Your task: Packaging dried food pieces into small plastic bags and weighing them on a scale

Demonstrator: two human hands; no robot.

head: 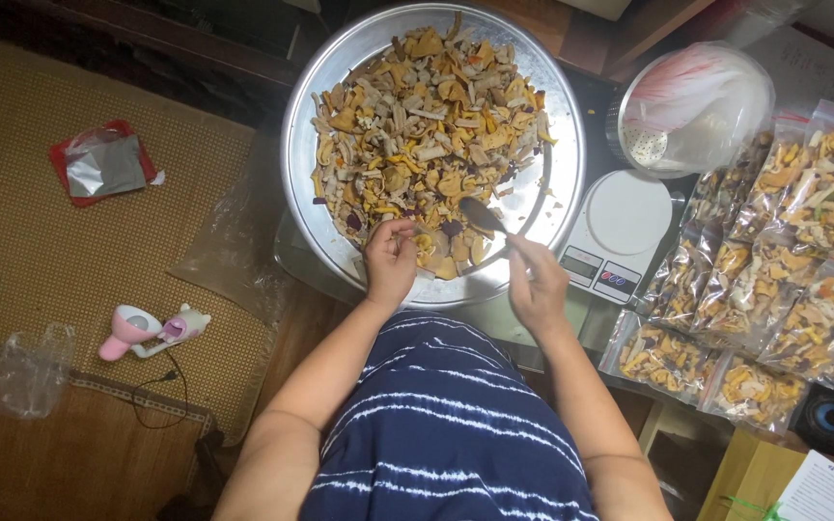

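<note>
A big round metal tray (306,145) holds a heap of mixed dried chips (427,116), yellow, beige and dark purple. My left hand (390,259) rests at the near edge of the heap, fingers curled on a few chips. My right hand (536,280) grips the handle of a metal spoon (482,215), whose bowl lies among the chips near the tray's front.
A white kitchen scale (620,227) stands right of the tray. Several filled clear bags of chips (774,260) lie further right. A metal bowl with a plastic bag (697,101) is behind them. On the woven mat left lie a small pink-white device (147,330), a foil pouch (103,164) and empty bags (33,369).
</note>
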